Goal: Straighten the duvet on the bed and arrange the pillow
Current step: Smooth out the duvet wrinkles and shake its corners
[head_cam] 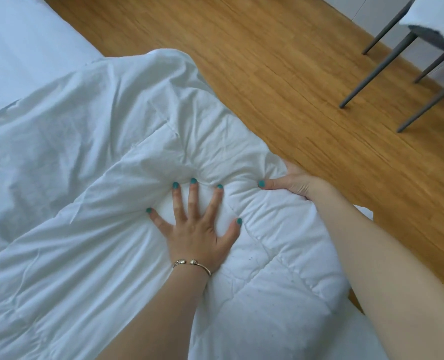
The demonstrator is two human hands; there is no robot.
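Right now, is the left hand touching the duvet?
Touching. The head view shows the left hand pressed flat on the duvet, fingers spread, with the fabric dented and creased around the fingertips.

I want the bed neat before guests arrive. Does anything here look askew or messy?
Yes. The duvet lies bunched and creased, its far part humped up and spilling over the bed's edge toward the floor. No pillow is in view.

Left hand (198,227) lies flat, fingers spread; right hand (291,184) grips, thumb on top.
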